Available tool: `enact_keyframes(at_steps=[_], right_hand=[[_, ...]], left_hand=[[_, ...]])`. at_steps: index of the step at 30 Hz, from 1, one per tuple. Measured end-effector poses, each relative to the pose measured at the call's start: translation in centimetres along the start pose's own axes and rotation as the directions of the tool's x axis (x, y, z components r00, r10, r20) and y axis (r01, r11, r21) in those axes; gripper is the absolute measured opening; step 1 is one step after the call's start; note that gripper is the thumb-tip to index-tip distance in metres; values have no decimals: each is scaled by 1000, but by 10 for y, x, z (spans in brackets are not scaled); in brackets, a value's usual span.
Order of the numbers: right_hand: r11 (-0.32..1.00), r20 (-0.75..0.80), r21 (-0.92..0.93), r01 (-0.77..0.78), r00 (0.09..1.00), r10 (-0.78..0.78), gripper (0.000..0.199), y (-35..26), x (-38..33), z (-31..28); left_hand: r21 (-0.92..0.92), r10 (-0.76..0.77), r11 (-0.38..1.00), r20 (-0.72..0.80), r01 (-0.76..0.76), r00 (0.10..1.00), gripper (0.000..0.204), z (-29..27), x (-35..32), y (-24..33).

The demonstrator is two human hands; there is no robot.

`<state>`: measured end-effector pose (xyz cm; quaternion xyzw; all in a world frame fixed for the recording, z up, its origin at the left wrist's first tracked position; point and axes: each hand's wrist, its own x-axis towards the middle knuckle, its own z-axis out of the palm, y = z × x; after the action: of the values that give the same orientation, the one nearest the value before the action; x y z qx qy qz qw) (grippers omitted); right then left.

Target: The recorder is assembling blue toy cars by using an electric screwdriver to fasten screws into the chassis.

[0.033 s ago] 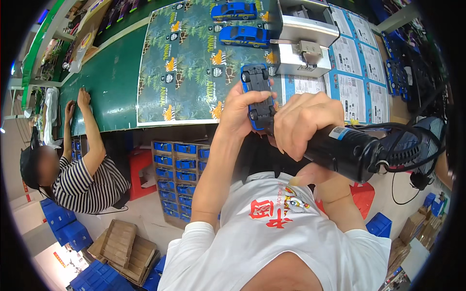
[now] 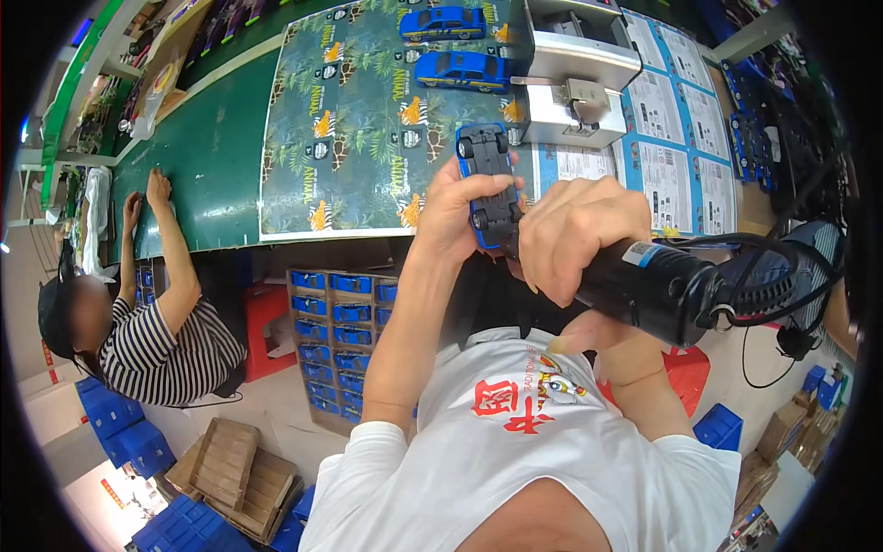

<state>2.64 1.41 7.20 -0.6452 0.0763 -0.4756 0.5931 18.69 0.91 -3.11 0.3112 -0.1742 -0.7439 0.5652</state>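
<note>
Both hands (image 2: 515, 230) unmoved — (toy car (image 2: 487, 179) too)

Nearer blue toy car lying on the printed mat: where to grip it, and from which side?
Grip the nearer blue toy car across its two long flanks, coming down from above. It sits wheels-down and level on the printed mat, roof up, so the sides are free. Approach from its near edge: the second blue car sits just behind it and the grey metal fixture crowds its right end.
</note>
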Motion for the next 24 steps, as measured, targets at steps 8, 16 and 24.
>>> enact_keyframes(at_steps=[8,16,24], right_hand=[[980,0,179,81,997,-83,37,0,0,-6],[937,142,10,348,927,-346,31,-34,-10,-51],[924,-366,-373,85,901,-231,16,-63,-96,-146]], left_hand=[[-51,-14,999,75,18,997,50,3,2,1],[822,376,381,281,-424,883,65,-15,15,48],[470,-89,-795,534,-383,841,99,-93,-4,156]])
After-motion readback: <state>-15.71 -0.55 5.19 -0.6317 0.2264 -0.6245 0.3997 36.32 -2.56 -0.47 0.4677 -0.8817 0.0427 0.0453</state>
